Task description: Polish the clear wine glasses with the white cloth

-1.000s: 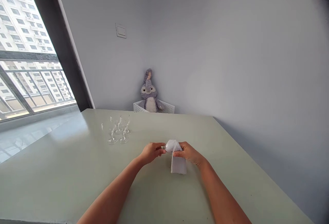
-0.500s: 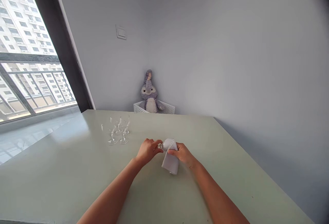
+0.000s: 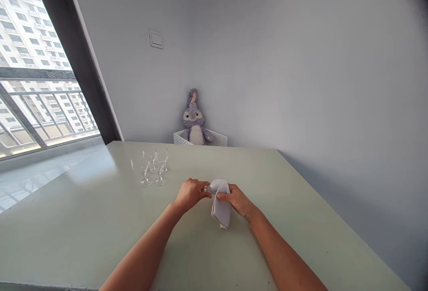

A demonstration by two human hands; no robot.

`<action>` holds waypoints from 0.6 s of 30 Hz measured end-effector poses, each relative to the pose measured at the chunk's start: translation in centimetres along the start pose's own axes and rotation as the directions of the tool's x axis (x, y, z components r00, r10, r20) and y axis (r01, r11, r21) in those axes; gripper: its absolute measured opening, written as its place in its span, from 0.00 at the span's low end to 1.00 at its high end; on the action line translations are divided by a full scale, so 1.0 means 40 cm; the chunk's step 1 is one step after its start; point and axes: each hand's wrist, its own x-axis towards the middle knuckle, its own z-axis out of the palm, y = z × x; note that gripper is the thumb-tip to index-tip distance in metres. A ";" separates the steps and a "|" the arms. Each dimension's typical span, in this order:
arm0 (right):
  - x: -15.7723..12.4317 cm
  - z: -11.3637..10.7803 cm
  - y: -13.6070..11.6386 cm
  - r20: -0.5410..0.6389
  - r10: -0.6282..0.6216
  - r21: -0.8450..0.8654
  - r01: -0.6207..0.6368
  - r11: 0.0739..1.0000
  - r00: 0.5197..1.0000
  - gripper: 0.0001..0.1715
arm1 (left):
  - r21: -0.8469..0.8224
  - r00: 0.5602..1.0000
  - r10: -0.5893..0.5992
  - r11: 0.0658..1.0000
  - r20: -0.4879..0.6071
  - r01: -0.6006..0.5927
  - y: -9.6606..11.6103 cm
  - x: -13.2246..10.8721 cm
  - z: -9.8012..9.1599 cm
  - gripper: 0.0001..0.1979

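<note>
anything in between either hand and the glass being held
Yes, on the right: the folded white cloth lies between the right hand and the glass. Nothing visible separates the left hand from the glass's stem end.

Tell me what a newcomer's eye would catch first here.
Likely the white cloth in the right hand, below center, covering part of a glass held in the left hand. The grayish-purple plush toy stands out next, in the white basket beyond the table. Several clear stemmed glasses stand farther left on it.
</note>
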 end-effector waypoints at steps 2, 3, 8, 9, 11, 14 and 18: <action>-0.014 -0.014 -0.021 0.112 0.005 -0.140 0.010 0.990 0.994 0.21 | -0.229 0.971 -0.020 0.970 0.240 0.077 -0.008 -0.003 -0.014 0.21; -0.020 -0.022 -0.030 0.150 0.015 -0.175 0.012 0.985 0.989 0.20 | -0.322 0.936 0.005 0.940 0.353 0.116 -0.007 -0.005 -0.019 0.23; -0.010 -0.032 -0.020 -0.009 0.007 0.020 -0.007 1.000 1.000 0.19 | -0.216 0.983 -0.028 0.974 0.184 0.068 0.033 -0.007 -0.012 0.23; -0.001 -0.026 -0.007 -0.081 0.020 0.096 -0.012 0.995 0.996 0.19 | -0.101 0.998 -0.025 0.994 0.052 0.030 0.039 -0.006 -0.006 0.20; 0.016 -0.013 0.020 -0.174 0.065 0.227 -0.024 0.974 0.983 0.19 | 0.090 0.995 0.028 0.996 -0.099 -0.019 0.039 -0.003 0.004 0.18; 0.030 -0.001 0.042 -0.136 0.074 0.225 -0.042 0.973 0.988 0.19 | 0.113 0.997 -0.011 0.993 -0.080 0.020 0.018 0.001 0.009 0.17; 0.010 -0.018 0.010 0.042 -0.042 -0.105 0.046 0.993 0.998 0.20 | -0.334 0.974 -0.154 0.921 0.164 0.202 -0.002 0.002 -0.002 0.21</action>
